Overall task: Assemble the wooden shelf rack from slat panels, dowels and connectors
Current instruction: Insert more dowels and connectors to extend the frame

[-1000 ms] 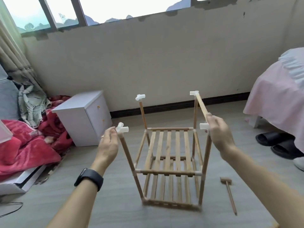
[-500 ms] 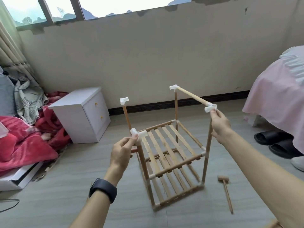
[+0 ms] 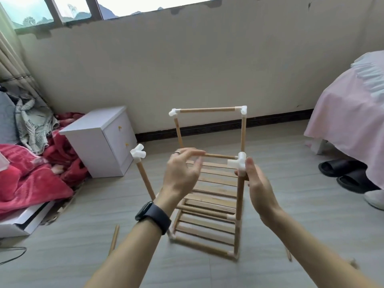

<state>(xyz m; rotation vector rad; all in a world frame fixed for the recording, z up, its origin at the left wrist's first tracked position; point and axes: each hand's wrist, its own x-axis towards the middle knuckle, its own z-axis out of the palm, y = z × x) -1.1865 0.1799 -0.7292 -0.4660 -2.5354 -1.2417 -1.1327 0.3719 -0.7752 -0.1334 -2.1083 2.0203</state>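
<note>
- Loosely, the left hand (image 3: 182, 173) hovers with fingers released and spread, just before the rack (image 3: 209, 196) standing mid-floor.
- Right hand (image 3: 259, 188) reaches forward and grasps the rack's near right post (image 3: 239, 201) under a white connector (image 3: 239, 162).

Pale, matt bare wood forms the rack (image 3: 214, 179), joined by smooth white plastic connectors (image 3: 239, 163), on a grey wood-grain floor (image 3: 62, 256). Left: a smooth white cabinet (image 3: 97, 146) and a red fleecy blanket (image 3: 25, 179). Right: a pink cloth bedcover (image 3: 342, 121).

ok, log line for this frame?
rack upright on floor | far top dowel fitted | right hand grips near-right post | left hand open, empty | near-left connector bare
</note>
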